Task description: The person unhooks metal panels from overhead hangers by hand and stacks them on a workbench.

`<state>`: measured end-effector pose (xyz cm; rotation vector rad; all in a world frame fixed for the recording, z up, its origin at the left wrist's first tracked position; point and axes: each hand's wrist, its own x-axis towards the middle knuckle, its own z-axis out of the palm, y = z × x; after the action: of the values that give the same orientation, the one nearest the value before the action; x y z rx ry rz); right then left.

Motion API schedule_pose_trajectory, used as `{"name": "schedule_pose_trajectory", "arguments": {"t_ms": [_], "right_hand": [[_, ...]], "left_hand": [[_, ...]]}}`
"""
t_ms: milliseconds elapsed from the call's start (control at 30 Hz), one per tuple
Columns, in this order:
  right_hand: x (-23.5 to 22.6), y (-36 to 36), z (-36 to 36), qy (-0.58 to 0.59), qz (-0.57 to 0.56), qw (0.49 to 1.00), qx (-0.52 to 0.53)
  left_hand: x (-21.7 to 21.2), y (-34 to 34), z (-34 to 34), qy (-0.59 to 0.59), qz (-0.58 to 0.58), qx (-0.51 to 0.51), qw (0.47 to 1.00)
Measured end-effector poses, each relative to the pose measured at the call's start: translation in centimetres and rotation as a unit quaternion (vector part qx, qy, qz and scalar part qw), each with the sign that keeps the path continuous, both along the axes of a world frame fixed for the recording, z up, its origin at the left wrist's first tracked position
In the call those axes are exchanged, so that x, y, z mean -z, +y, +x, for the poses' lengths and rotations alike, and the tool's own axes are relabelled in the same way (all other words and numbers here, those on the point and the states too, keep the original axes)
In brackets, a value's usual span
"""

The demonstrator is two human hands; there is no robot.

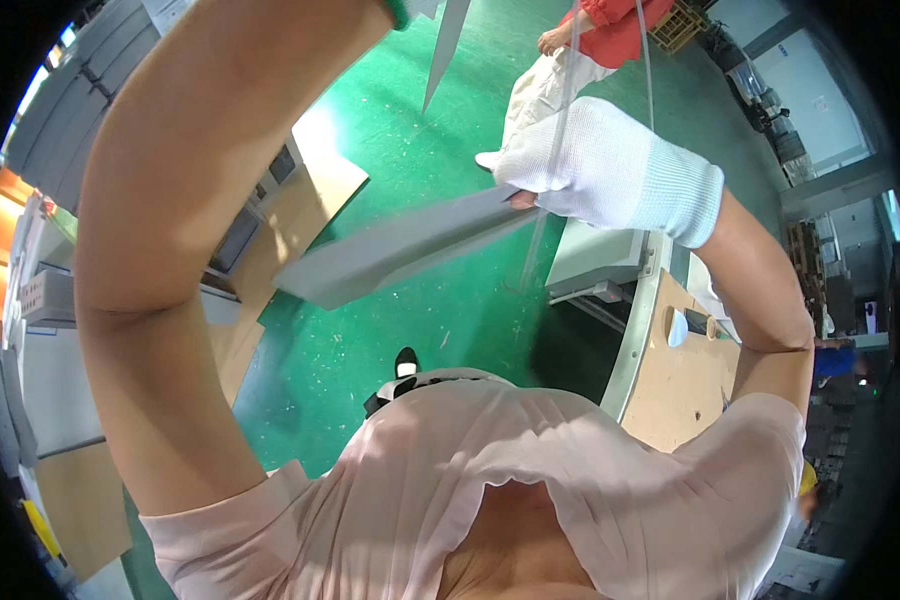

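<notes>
My right hand (585,165), in a white knit glove, is closed with its fingertips on the end of a long grey flat panel (400,250). The panel slants down to the left over the floor and is slightly blurred. Two thin clear strands (568,75) run down from the top edge, one crossing in front of the glove. My left arm reaches up past the top edge, so that hand is out of sight; only a bit of green cuff (398,12) shows. Close to that cuff hangs a pointed grey piece (447,50), cut off by the picture's edge.
A person in a red top and pale trousers (535,90) stands ahead on the green floor (370,370). To my right is a wood-topped bench (670,390) with a tape roll (711,327). Brown boards (320,190) and grey stacked panels (50,130) lie left.
</notes>
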<state>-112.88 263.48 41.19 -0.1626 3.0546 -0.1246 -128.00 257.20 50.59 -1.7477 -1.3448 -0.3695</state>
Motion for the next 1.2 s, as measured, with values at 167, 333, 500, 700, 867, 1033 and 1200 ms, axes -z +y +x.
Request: {"name": "schedule_pose_trajectory", "arguments": {"t_ms": [167, 333, 500, 700, 867, 1033, 1200], "right_hand": [[1.8, -1.4, -1.5, 0.074, 0.112, 0.985, -0.104], [9.1, 0.0, 0.3, -0.021, 0.124, 0.992, 0.009], [14.7, 3.4, 4.1, -0.064, -0.011, 0.969, 0.238], [17.1, 5.5, 8.6, 0.017, -0.285, 0.838, 0.465], [10.6, 5.9, 14.2, 0.109, -0.076, 0.85, 0.51], [7.4, 0.6, 26.6, 0.381, -0.179, 0.713, 0.561], [12.7, -13.6, 41.9, 0.443, -0.161, 0.587, 0.658]], "left_hand": [[3.4, 0.2, -1.3, 0.225, 0.079, -0.119, 0.964], [7.3, -5.4, -5.8, 0.354, 0.123, -0.4, 0.836], [14.6, -9.5, -9.2, 0.441, 0.124, -0.607, 0.65], [23.6, -9.5, -6.9, 0.509, 0.152, -0.724, 0.441], [40.3, -7.9, 13.0, 0.773, 0.504, -0.197, 0.33], [39.4, -3.5, 29.9, 0.738, 0.387, -0.185, 0.52], [38.9, -0.4, 37.9, 0.852, 0.409, -0.191, 0.265]]}}
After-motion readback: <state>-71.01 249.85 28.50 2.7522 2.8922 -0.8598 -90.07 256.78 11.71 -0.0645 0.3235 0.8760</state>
